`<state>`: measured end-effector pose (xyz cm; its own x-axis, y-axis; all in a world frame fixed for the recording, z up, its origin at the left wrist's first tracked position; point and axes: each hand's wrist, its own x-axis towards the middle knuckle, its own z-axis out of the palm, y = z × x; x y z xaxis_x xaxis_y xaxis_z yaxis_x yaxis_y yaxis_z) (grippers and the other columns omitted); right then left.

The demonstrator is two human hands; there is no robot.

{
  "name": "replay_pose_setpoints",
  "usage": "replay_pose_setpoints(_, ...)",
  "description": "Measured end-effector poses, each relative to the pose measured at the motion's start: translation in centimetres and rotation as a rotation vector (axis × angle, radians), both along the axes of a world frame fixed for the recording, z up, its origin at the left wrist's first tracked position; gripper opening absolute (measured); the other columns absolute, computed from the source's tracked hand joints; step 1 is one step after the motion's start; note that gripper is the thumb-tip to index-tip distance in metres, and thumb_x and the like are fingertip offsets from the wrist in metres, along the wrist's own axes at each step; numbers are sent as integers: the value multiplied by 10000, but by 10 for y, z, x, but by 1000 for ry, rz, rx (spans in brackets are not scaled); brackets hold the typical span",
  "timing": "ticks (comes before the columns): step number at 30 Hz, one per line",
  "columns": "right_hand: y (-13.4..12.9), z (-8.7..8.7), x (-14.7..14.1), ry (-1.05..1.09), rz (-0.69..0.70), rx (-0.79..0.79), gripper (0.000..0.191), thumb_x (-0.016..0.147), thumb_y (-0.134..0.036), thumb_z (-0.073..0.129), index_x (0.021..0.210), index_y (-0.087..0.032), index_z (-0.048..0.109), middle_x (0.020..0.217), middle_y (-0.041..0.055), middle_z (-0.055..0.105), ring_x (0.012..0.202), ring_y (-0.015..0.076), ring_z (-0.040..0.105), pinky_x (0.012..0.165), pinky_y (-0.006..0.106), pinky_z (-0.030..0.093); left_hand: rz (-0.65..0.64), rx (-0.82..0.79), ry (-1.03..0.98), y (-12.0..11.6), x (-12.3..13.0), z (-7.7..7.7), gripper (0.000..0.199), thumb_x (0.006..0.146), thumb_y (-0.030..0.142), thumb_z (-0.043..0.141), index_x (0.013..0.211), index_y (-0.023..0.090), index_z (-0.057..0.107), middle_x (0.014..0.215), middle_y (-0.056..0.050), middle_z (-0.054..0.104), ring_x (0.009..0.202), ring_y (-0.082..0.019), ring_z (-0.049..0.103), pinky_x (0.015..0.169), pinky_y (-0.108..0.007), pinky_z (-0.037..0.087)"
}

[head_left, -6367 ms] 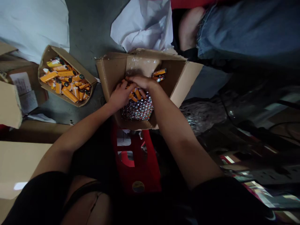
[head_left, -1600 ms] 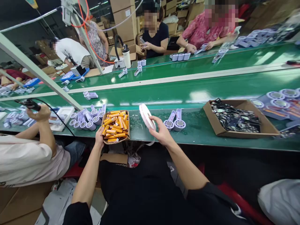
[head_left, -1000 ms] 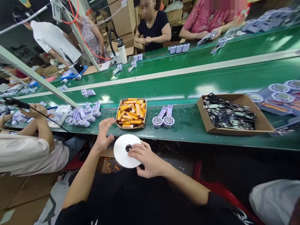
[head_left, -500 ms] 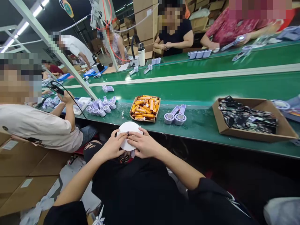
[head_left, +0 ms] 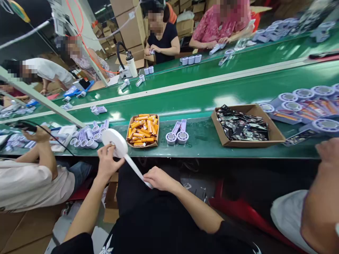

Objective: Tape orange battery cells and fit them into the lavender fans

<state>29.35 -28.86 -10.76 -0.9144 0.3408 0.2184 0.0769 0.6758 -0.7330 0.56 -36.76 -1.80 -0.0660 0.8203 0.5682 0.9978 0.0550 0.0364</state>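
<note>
A roll of white tape (head_left: 119, 143) is tilted up in front of the bench edge, with my left hand (head_left: 107, 162) closed on it, fingers at its core. A straight strip runs from the roll down to my right hand (head_left: 159, 178), which pinches its free end just above my lap. Beyond the roll, on the green bench, stands a cardboard tray of orange battery cells (head_left: 143, 130). Two lilac fan-shaped housings (head_left: 177, 135) lie to the right of that tray, handles pointing away from me.
A cardboard box of dark circuit boards (head_left: 243, 127) sits farther right, beside many lilac housings (head_left: 304, 102). More housings (head_left: 88, 135) cluster at left. A co-worker's arm (head_left: 321, 197) comes in at right; another person's hand (head_left: 37, 132) holds a black tool. People sit across the green conveyor (head_left: 201, 95).
My hands have separated: the left has gone left and up with the roll, the right holds a pulled-out strip. The view has turned right, and a co-worker's arm now shows at right.
</note>
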Motion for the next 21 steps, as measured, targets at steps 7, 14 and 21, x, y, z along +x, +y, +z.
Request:
replay_pose_setpoints(7, 132, 95, -23, -122, -591, 118, 492, 1119, -520, 530, 1419, -194, 745, 1109, 153, 839, 1028, 303, 785, 935, 421, 591, 23, -36, -138, 34, -42, -19, 584, 793, 416, 805, 1330, 222, 682, 1355, -183, 661, 1280, -419, 538, 1155, -587, 412)
replay_pose_setpoints(14, 193, 136, -45, -186, -631, 60, 315, 946, -497, 781, 938, -182, 786, 943, 101, 834, 927, 275, 792, 870, 382, 602, -232, -74, -125, 34, -21, -25, 558, 800, 317, 804, 1350, 268, 730, 1421, -133, 722, 1294, -401, 523, 1158, -560, 415)
replay_pose_setpoints(21, 73, 108, -43, 591, -753, -378, 431, 957, -575, 787, 1247, -256, 781, 1021, 60, 873, 972, 277, 847, 933, 455, 696, -436, -125, -122, 23, -29, -27, 666, 852, 296, 792, 1512, 299, 702, 1336, -106, 761, 1239, -368, 555, 1141, -519, 440)
